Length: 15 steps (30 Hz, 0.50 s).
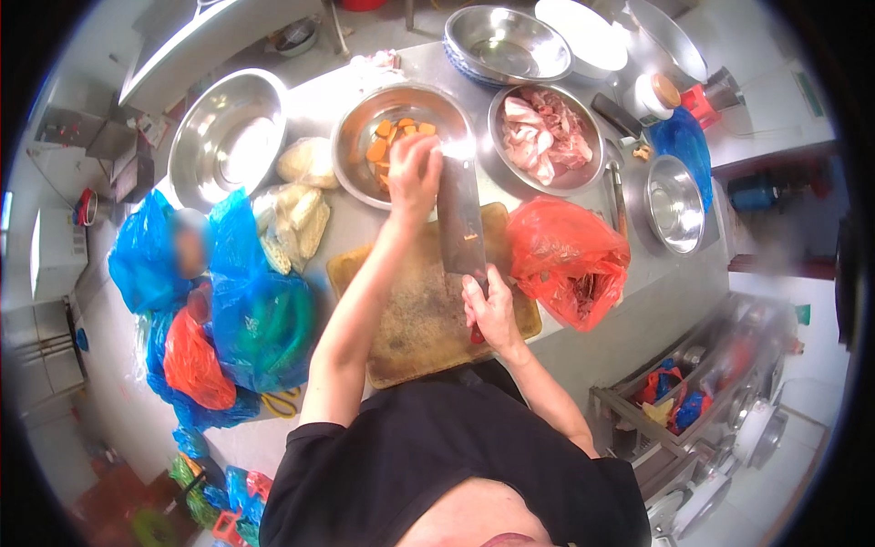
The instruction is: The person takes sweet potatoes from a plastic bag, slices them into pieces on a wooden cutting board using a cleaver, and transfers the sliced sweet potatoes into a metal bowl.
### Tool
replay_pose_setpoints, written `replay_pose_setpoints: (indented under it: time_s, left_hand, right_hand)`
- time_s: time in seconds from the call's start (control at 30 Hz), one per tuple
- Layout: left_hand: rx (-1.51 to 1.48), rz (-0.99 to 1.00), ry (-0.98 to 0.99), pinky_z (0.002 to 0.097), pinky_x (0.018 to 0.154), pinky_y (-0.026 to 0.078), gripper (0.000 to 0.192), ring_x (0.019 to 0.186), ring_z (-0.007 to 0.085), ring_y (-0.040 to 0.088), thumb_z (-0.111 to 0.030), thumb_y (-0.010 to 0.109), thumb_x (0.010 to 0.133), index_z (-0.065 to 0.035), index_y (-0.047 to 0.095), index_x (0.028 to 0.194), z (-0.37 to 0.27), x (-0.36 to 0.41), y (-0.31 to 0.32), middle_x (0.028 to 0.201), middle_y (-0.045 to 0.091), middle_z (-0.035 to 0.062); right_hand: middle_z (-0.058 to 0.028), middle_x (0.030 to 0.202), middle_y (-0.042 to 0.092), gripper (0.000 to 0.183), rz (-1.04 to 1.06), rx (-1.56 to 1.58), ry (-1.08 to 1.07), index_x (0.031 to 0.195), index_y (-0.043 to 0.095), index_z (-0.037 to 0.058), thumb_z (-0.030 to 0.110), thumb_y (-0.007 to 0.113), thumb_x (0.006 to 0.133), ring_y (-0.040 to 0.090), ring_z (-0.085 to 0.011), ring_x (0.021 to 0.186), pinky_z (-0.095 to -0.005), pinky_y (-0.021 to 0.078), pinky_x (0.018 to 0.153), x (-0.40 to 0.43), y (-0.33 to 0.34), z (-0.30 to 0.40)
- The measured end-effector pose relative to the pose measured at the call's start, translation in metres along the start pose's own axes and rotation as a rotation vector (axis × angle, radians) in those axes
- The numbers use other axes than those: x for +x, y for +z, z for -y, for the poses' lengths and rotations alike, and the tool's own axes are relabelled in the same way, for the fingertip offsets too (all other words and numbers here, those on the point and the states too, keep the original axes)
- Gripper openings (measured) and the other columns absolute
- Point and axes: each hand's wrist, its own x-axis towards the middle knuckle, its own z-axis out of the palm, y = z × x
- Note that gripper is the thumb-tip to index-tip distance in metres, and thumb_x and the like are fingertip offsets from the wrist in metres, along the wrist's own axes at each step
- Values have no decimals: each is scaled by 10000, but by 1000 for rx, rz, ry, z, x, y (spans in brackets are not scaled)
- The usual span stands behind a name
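Orange vegetable chunks (377,149) lie in a large steel bowl (347,179) beyond the cutting board. Over that bowl's near right side is my left hand (415,174), fingers bent down; whether it holds a piece is hidden. My right hand (491,308) grips the handle of a wide cleaver (461,219), whose blade points away, above the worn cutting board (417,321) and close to the bowl's rim. A small orange bit clings to the blade. Right of the large bowl, another steel bowl (597,164) holds raw meat (543,137).
A red plastic bag (567,246) touches the board's right side. Left of the board are a clear bag of pale corn (294,222), blue plastic bags (239,273) and an empty steel bowl (188,147). Stacked bowls (506,48) stand behind, a smaller steel bowl (673,205) at right.
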Motion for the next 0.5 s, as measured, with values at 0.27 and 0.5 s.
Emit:
replay_pose_setpoints:
  time_s: [0.27,0.5]
  left_hand:
    - [358,261,30,466,853,526,147,1033,344,644,-138,694,888,-80,707,1022,-8,-19,1,1166,633,162]
    - [813,1099,271,468,704,570,177,889,350,701,-28,667,792,-22,661,969,-27,-37,33,1198,596,170]
  right_hand:
    - [-126,896,642,365,-127,-1103,-495,1205,593,25,183,717,901,693,-330,778,-431,547,640,-64,-68,-73]
    - [-88,960,584,243,9,-1191,-715,1008,648,38,134,732,801,588,-270,849,-390,514,746,-64,-90,-66]
